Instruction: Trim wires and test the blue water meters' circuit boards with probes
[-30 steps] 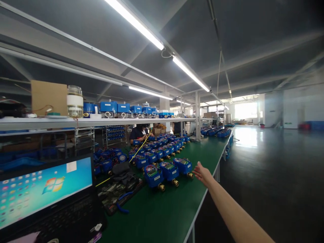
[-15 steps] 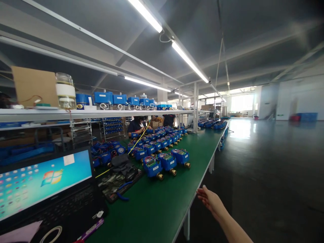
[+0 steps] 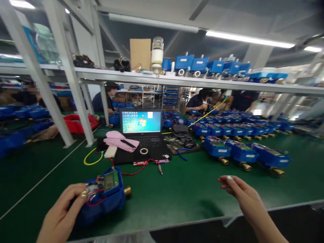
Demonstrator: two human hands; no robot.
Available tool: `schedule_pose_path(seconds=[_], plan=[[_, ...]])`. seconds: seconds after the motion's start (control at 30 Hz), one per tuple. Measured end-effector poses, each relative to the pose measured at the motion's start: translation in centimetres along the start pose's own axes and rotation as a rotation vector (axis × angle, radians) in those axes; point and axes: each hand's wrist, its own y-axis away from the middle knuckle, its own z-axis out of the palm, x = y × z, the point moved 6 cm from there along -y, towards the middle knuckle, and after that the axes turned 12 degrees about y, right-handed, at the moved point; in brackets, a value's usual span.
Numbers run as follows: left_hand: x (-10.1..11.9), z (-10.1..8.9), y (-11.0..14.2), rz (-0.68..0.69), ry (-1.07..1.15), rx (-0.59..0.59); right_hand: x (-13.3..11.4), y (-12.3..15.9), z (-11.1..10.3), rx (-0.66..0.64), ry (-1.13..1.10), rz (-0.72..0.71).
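At the near left of the green bench, my left hand (image 3: 64,209) is closed round the left end of a blue water meter (image 3: 107,199). This meter has an uncovered top showing a display, a green circuit board and thin wires; a brass fitting points right. My fingers hide its left end. My right hand (image 3: 243,192) hovers over the front of the bench, open and holding nothing, its fingers loosely bent. Behind it stands a short row of similar open-topped meters (image 3: 243,152) with brass fittings.
A laptop (image 3: 141,122) stands mid-bench, with a pink cloth (image 3: 118,140) on it and a red wire lead (image 3: 131,173) in front. Pliers (image 3: 182,155) lie right of it. Metal posts (image 3: 68,74) carry a shelf (image 3: 141,75) of blue meters. Several people sit or stand beyond.
My view has swung left from the bench's far end to the laptop area. My left hand and the meter it holds have come into view. My right hand is now over the bench.
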Motion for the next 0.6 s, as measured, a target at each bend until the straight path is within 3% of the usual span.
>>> schedule_pose_path(seconds=[0.1, 0.2, 0.33, 0.43, 0.6], plan=[[0.5, 0.0, 0.0, -0.014, 0.086, -0.046, -4.8, 1.2, 7.2, -0.276, 0.263, -0.293], [1.3, 0.1, 0.1, -0.019, 0.13, -0.029, -7.2, 0.3, 12.0, -0.341, 0.439, -0.426], [1.8, 0.1, 0.4, -0.062, 0.193, -0.066, -7.7, -5.1, 14.0, -0.208, 0.677, -0.388], [2.0, 0.0, 0.4, -0.083, 0.194, -0.08, -6.9, -8.5, 15.0, -0.206, 0.837, -0.324], [2.0, -0.2, 0.3, -0.114, 0.185, -0.068, -5.2, -9.7, 15.7, -0.263, 1.009, -0.314]])
